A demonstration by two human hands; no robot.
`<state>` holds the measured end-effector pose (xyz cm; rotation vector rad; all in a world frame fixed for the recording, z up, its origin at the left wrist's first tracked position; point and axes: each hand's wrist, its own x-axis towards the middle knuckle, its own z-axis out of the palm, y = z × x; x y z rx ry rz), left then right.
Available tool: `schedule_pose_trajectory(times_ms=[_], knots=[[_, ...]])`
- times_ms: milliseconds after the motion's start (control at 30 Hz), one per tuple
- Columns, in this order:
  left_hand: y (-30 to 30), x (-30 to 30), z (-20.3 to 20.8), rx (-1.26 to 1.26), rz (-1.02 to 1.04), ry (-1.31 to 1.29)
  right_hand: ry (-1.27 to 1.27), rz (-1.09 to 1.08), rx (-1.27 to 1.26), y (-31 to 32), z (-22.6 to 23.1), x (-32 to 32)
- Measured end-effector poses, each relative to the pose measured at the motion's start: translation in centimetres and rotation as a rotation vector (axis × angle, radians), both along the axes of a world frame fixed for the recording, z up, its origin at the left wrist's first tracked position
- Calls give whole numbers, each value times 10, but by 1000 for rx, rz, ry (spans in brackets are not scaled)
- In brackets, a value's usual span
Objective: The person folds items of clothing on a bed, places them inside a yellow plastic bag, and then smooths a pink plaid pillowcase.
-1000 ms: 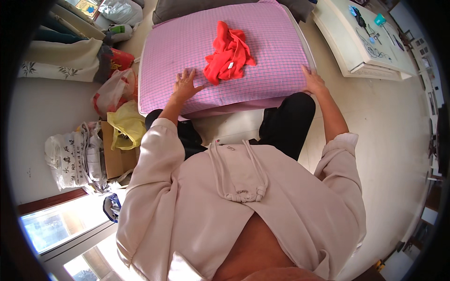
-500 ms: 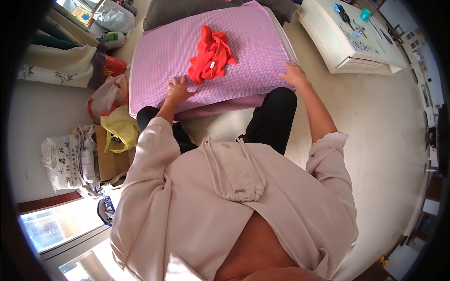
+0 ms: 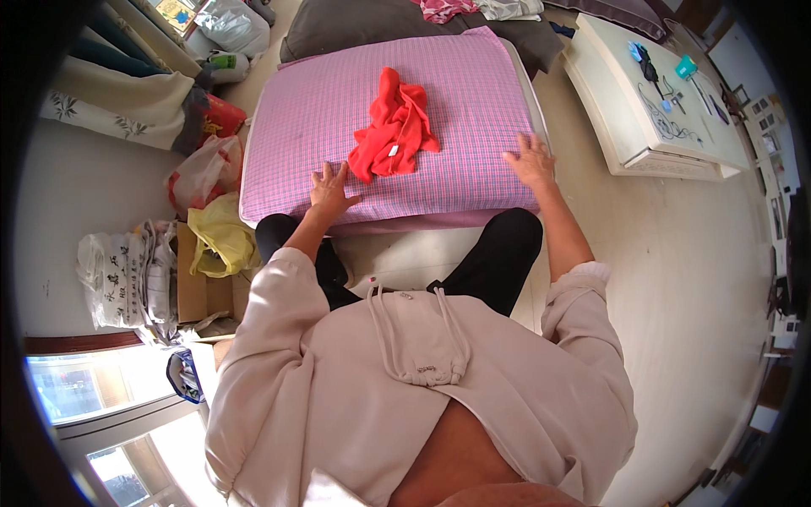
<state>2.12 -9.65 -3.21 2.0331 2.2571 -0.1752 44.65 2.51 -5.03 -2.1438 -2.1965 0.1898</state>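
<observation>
A crumpled red cloth garment point(image 3: 395, 127) with a small white tag lies in a heap on a pink checked cloth point(image 3: 296, 118), which covers a low padded surface in front of me. My left hand point(image 3: 331, 190) rests near the front edge of that cloth, fingers spread, just below and left of the garment and apart from it. Over by the right edge, my right hand point(image 3: 532, 162) lies on the cloth with its fingers spread. Neither hand holds anything.
At the right stands a cream table point(image 3: 625, 110) with cables, a teal item and other small things on it. Left of me are a yellow plastic bag point(image 3: 221, 237), a cardboard box point(image 3: 198, 279) and several other bags. Dark grey upholstery point(image 3: 355, 34) lies beyond the pink cloth.
The view has tilted so that everything sits lower, with pink and pale cloths showing at the far end. My right hand has shifted inward from the cloth's edge, and its fingers have spread.
</observation>
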Motion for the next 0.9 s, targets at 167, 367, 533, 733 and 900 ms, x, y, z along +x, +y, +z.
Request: schedule_pose_trajectory(times_ms=[167, 367, 533, 733, 900], knots=[[78, -58, 30, -118, -54, -138, -54, -53, 231, 37, 3, 11], [213, -58, 7, 289, -75, -317, 30, 358, 381, 99, 0, -47], [345, 5, -20, 490, -258, -296, 106, 649, 276, 163, -7, -51], [423, 97, -36, 377, -202, -354, 156, 695, 139, 176, -12, -50], [458, 151, -45, 354, -10, -381, 215, 663, 83, 196, -21, -50]])
